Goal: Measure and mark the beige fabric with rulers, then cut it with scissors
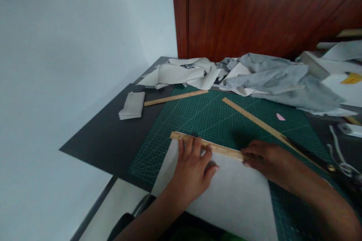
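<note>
A pale piece of fabric [234, 192] lies in front of me, partly over the green cutting mat [195, 115]. Across its far edge rests a wooden ruler [226, 150]. My left hand [192, 173] presses down on the ruler's left half, fingers spread and thumb out on the fabric. At the right end of the same ruler, my right hand [261, 158] is closed, with fingers and thumb around it. The palm shades that end, so a small dark item there cannot be made out.
Two more wooden rulers [181, 97] [254, 119] lie on the mat; black-handled scissors [308, 152] partly cover the right one. Folded cloth [132, 105] sits on the left. Crumpled fabric [271, 73] lines the back. A pink chip [280, 117] and white cord [339, 150] are at right.
</note>
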Demonstrator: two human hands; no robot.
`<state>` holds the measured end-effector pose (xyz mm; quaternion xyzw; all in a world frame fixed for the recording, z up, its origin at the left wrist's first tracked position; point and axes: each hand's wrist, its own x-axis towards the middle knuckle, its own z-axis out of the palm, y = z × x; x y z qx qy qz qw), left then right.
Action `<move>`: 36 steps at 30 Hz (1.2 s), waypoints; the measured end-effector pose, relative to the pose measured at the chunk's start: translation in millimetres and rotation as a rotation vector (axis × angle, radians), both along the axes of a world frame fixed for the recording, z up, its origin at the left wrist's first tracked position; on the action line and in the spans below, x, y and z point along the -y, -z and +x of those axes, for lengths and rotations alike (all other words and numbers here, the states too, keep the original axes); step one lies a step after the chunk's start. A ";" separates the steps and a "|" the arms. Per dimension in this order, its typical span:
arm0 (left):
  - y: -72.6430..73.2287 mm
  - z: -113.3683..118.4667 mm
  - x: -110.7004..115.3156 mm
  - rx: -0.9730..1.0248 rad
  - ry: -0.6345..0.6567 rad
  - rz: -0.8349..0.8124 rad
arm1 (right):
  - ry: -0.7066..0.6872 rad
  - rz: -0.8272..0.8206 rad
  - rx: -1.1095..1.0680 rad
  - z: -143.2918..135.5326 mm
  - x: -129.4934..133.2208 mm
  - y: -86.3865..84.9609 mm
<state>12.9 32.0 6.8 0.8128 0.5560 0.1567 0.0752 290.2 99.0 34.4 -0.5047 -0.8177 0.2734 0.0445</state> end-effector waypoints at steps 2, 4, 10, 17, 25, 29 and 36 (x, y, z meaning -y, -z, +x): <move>-0.7 0.5 2.1 0.003 -0.007 -0.015 | -0.003 0.011 0.015 2.0 -1.8 8.1; -0.6 0.8 3.8 0.010 -0.014 -0.021 | 0.005 0.008 0.029 3.5 -3.4 14.8; 0.2 0.1 6.1 0.012 -0.021 -0.010 | 0.038 -0.018 0.026 3.1 -2.6 23.6; 2.3 0.7 2.3 -0.004 -0.005 0.023 | 0.038 0.112 0.070 -8.2 5.5 15.6; 6.8 -1.9 -12.7 -0.059 0.033 0.148 | 0.106 0.150 0.168 -33.4 17.6 -15.8; 6.4 -2.7 -14.2 -0.069 0.039 0.158 | 0.110 0.189 0.226 -36.8 22.1 -15.6; 8.7 -2.2 -16.9 -0.095 0.050 0.189 | 0.115 0.194 0.273 -40.7 23.4 -16.4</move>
